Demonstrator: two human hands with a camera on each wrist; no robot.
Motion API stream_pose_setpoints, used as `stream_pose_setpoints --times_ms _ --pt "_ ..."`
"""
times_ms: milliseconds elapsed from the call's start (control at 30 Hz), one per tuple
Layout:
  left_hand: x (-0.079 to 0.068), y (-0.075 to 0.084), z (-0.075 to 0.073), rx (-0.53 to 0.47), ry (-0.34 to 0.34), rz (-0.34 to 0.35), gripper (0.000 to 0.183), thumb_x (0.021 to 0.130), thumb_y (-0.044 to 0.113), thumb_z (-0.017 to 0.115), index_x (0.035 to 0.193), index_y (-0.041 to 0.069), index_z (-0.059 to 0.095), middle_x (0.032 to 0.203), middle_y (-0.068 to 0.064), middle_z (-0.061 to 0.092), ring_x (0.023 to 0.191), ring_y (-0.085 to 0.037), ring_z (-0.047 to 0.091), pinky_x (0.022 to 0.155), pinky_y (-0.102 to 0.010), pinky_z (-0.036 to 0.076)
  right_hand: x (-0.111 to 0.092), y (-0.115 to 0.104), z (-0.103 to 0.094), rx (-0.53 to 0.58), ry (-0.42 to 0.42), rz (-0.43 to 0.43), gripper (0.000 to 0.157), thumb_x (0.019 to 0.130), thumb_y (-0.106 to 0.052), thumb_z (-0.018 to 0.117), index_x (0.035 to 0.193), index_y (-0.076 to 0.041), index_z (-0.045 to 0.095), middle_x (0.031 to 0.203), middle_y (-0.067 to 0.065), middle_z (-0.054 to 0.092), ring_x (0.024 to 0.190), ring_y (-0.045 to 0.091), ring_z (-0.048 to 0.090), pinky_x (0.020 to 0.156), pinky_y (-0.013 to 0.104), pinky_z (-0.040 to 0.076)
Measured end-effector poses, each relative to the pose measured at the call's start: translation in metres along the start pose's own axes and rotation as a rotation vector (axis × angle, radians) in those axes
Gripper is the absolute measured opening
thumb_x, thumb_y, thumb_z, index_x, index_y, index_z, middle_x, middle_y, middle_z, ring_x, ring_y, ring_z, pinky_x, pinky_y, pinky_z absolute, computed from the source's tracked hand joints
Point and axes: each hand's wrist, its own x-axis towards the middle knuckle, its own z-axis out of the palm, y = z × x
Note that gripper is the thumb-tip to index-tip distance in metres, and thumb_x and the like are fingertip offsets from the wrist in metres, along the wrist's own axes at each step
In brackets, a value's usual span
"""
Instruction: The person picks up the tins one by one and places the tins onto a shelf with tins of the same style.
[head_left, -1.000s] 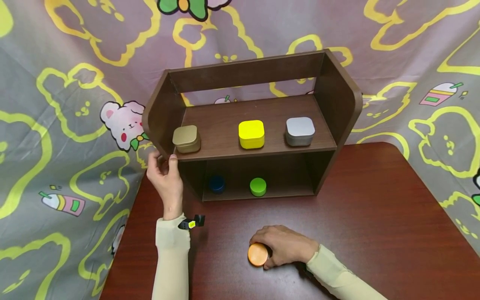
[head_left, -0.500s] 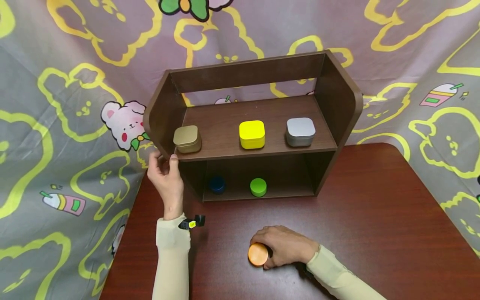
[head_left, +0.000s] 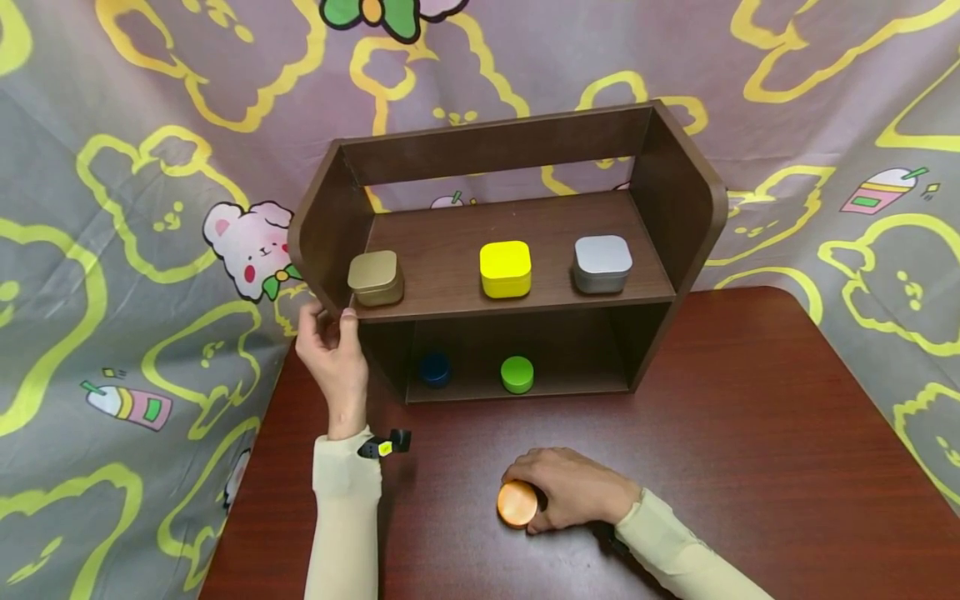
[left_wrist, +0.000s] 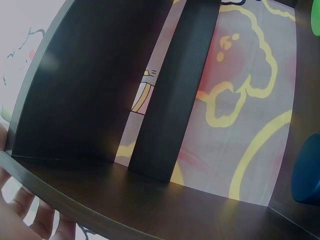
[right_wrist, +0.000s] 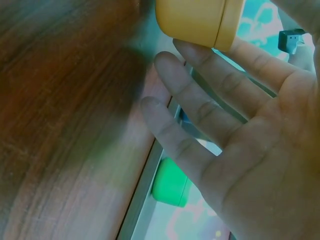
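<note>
My right hand (head_left: 573, 487) pinches a round orange tin (head_left: 517, 503) between thumb and fingers, low over the table in front of the shelf. In the right wrist view the tin (right_wrist: 195, 20) is at the top, its side against the fingers; the other fingers (right_wrist: 200, 112) spread below it. My left hand (head_left: 335, 367) grips the left side panel of a dark brown two-tier shelf (head_left: 495, 154), thumb on the front edge and fingers curled round the outside. The left wrist view has those fingers (left_wrist: 42, 220) round the panel's edge (left_wrist: 75, 207).
On the upper tier stand a gold tin (head_left: 376, 277), a yellow tin (head_left: 506, 269) and a silver tin (head_left: 602, 264), all squarish. Below them are a round blue tin (head_left: 435, 369) and a round green tin (head_left: 517, 375). A patterned curtain (head_left: 180, 333) surrounds the reddish-brown table (head_left: 750, 433).
The right hand and the orange tin have shifted very slightly towards the shelf in the last half second. The left hand keeps its grip on the shelf panel.
</note>
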Motion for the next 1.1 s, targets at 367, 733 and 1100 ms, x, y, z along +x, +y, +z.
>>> stream_pose_setpoints --times_ms 367,733,1100 --pt "0.0 -0.003 0.0 0.005 0.008 -0.014 0.024 0.092 0.002 0.065 0.111 -0.014 0.063 0.095 0.008 0.064 0.09 -0.012 0.062 0.08 -0.024 0.05 0.0 0.001 -0.005 0.004 0.015 0.002 0.053 0.073 -0.033 0.091 0.12 -0.023 0.07 0.115 -0.011 0.072 0.104 0.004 0.065 0.091 0.031 0.055" --pt "0.001 -0.002 0.0 -0.015 0.006 0.029 0.012 0.091 0.0 0.065 0.101 0.005 0.069 0.093 0.009 0.066 0.088 -0.011 0.064 0.077 -0.023 0.052 -0.003 0.005 -0.01 0.01 0.014 0.038 0.055 0.076 -0.035 0.09 0.126 -0.023 0.069 0.123 -0.009 0.072 0.112 0.009 0.067 0.096 0.036 0.056" --pt "0.0 -0.002 0.0 -0.02 0.003 0.026 0.013 0.091 0.002 0.064 0.103 0.004 0.069 0.094 0.01 0.066 0.09 -0.013 0.064 0.079 -0.023 0.052 -0.004 0.009 -0.017 -0.001 0.039 0.045 0.057 0.076 -0.033 0.09 0.127 -0.019 0.069 0.123 -0.007 0.072 0.113 0.012 0.067 0.097 0.036 0.056"
